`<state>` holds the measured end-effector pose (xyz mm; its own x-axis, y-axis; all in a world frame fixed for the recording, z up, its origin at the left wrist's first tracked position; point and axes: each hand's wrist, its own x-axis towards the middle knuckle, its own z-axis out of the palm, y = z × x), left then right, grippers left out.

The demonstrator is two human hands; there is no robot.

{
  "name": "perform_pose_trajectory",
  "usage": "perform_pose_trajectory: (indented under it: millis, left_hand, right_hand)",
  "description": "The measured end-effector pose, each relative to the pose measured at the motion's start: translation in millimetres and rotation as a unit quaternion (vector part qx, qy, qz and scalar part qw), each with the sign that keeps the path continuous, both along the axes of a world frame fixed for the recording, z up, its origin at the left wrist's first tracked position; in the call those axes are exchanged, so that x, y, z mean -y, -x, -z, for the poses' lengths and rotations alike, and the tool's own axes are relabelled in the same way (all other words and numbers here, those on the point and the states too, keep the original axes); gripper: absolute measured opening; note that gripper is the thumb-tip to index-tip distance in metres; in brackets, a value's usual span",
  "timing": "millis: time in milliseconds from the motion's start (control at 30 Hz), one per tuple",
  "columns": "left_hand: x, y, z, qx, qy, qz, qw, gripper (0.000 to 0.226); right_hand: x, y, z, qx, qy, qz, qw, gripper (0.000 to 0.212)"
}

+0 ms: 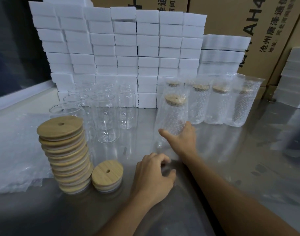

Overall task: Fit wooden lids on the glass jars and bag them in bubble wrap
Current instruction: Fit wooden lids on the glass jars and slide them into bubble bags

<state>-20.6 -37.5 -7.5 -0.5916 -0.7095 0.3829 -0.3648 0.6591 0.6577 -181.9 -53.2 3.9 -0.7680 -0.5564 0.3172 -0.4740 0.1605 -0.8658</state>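
Bagged jar [174, 114] (lidded, tilted) gripped at its base by outstretched right hand [181, 138]; left hand [152, 174] loosely curled, empty.

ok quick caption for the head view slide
Right hand holds a bagged jar beside the finished row; left hand rests near the lids.
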Motion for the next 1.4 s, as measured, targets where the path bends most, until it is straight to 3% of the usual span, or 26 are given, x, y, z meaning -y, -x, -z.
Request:
perform_pose_trajectory:
  millis: [300, 467, 700, 900, 1033, 1167, 1333, 1400]
  left_hand:
    - [1.6, 0.9, 2.1, -0.007, 0.042, 0.012, 0.999, 0.011]
    - [3.6, 1.6, 1.5, -0.007, 0.032, 0.020, 0.999, 0.026]
    - [4.5, 1.3, 1.2, -0.008, 0.029, 0.021, 0.999, 0.026]
    - [4.1, 0.8, 1.1, -0.006, 0.029, 0.023, 0.999, 0.022]
    - [4.6, 1.3, 1.8, -0.011, 0.029, 0.024, 0.999, 0.023]
    - [4.0, 2.1, 2.6, -0.031, 0.013, 0.015, 0.999, 0.023]
    - [5.2, 6.0, 3.8, -0.084, -0.036, -0.019, 0.996, 0.014]
    - [5.4, 7.5, 5.2, -0.087, -0.035, -0.033, 0.995, 0.011]
  right_hand:
    - [57.9, 28.7, -4.0, -0.005, -0.004, 0.059, 0.998, 0.085]
    - [78.2, 41.3, -3.8, -0.005, -0.002, 0.089, 0.996, 0.088]
    - [92.2, 52.0, -6.4, 0.030, 0.006, 0.147, 0.989, 0.065]
    - [96.8, 58.7, -6.1, 0.103, 0.023, 0.170, 0.980, 0.034]
    - [98.2, 58.0, -5.6, 0.107, 0.035, 0.181, 0.977, 0.027]
    - [94.7, 52.1, -7.2, 0.115, 0.062, 0.189, 0.973, 0.034]
    - [88.3, 34.6, -5.8, 0.093, 0.099, 0.159, 0.978, 0.016]
    - [84.8, 21.7, -4.5, 0.070, 0.080, 0.095, 0.990, 0.013]
